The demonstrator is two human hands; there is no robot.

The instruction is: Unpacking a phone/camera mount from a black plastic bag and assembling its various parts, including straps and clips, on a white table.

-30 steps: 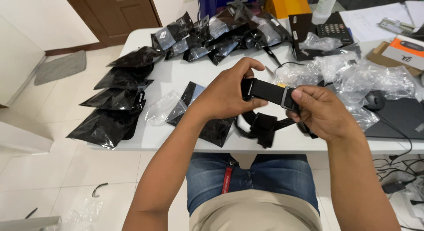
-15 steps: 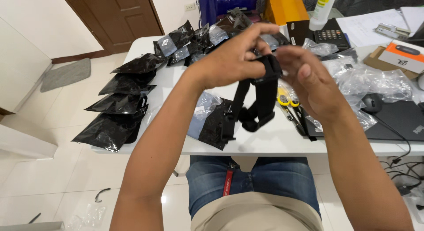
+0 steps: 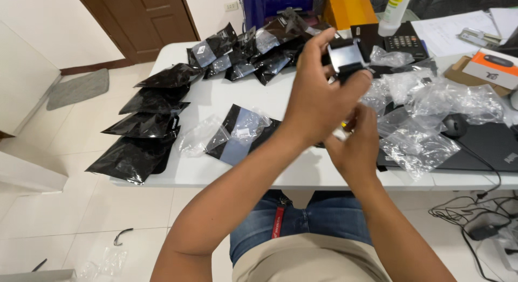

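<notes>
Above the table's (image 3: 216,174) near edge, the left hand (image 3: 318,98) grips a small black device (image 3: 345,56), the right hand's (image 3: 356,147) fingers closing beneath it; sealed black pouches (image 3: 145,125) line the left edge, many already packed.

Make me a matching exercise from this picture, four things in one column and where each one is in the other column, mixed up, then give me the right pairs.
Things:
1. small black device
2. calculator
3. orange box
4. computer mouse

Places:
A. right edge of the table, on a brown carton
B. held up in the left hand
C. on the dark laptop, beside clear plastic bags
D. far side of the table, by the white bottle

Pairs: 1-B, 2-D, 3-A, 4-C
</notes>
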